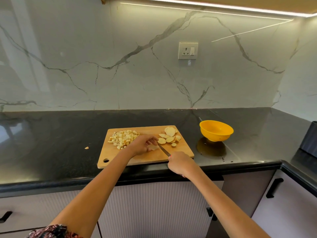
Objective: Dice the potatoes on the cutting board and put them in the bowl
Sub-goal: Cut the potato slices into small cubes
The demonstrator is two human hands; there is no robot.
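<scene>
A wooden cutting board [151, 157] lies on the black counter. A pile of diced potato [123, 138] covers its far left part, and round potato slices [169, 136] lie at its far right. My left hand [142, 145] holds down a potato slice [153, 147] in the middle of the board with curled fingers. My right hand [180, 163] grips the handle of a knife [163, 150], whose blade points toward the left hand and meets that slice. A yellow bowl [216, 130] stands on the counter to the right of the board.
One stray potato piece [86, 148] lies on the counter left of the board. A dark container [310, 138] stands at the right edge. A wall socket [188, 50] sits in the marble backsplash. Cabinet fronts with black handles run below the counter edge.
</scene>
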